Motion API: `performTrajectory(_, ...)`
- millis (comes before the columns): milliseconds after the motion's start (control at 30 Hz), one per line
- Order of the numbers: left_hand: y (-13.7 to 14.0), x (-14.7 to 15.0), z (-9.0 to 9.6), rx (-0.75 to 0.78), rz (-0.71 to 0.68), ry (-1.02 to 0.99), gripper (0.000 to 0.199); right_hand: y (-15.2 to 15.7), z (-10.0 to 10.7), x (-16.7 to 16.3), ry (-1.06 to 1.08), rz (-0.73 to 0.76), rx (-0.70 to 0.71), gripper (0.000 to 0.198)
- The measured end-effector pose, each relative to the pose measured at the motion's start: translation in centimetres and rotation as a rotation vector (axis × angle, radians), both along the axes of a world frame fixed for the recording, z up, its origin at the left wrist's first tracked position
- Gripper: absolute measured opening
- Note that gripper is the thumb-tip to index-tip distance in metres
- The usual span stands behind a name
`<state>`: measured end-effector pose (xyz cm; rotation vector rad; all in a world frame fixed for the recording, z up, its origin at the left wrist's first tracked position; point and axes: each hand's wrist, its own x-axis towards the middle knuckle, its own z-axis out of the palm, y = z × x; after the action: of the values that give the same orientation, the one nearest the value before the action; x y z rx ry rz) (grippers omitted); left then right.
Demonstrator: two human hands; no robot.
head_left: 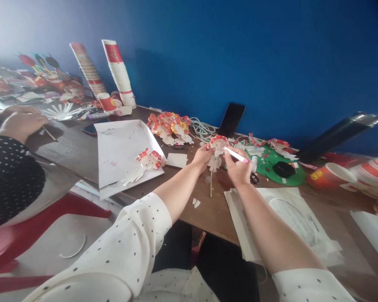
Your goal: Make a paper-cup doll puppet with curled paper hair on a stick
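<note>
My left hand [203,158] grips a paper doll [219,144] by its side, fingers closed on its edge. The doll has a round pale face, a red and white fringe round its head, a white lower part and a thin wooden stick [211,184] hanging below it. In my right hand [239,167] is a white marker pen [237,155] with a pink end. Its tip points left and meets the doll's face or lies very near it; I cannot tell which. A similar doll [149,160] lies on the open white box [116,147] to the left.
More dolls [170,126] are heaped by the wall, near a phone [232,119]. A green sheet [264,161], a black tube [337,136] and paper cups [330,176] stand to the right. Papers [290,209] lie under my right forearm. A co-worker's hand [22,121] is at left.
</note>
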<state>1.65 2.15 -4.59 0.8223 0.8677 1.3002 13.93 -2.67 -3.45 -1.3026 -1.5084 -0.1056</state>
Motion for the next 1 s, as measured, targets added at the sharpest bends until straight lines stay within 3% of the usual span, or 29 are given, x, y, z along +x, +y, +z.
performTrajectory(1000,-0.02,0.11,0.05,-0.001,-0.018,0.021,0.009,0.06,-0.06,0.04,-0.023,-0.003,0.032,0.021)
